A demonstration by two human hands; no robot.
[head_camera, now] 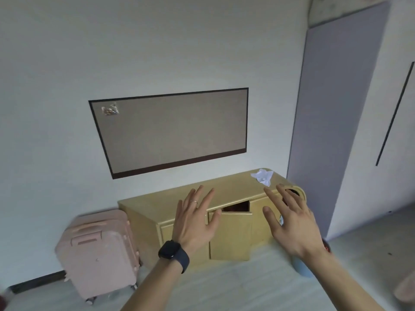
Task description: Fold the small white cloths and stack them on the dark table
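A crumpled small white cloth point(262, 176) lies on the right end of a low yellow cabinet's top point(170, 198). My left hand point(195, 218) is raised in front of the cabinet, palm away, fingers spread and holding nothing; a dark watch sits on its wrist. My right hand point(289, 218) is also raised with fingers spread and nothing in it, just below and right of the cloth. Neither hand touches the cloth. No dark table is in view.
The cabinet's middle door point(231, 234) stands ajar. A pink suitcase point(101, 252) stands on the floor left of the cabinet. A framed brown board point(173, 131) hangs on the wall above. A light blue object point(303, 268) sits on the floor behind my right forearm.
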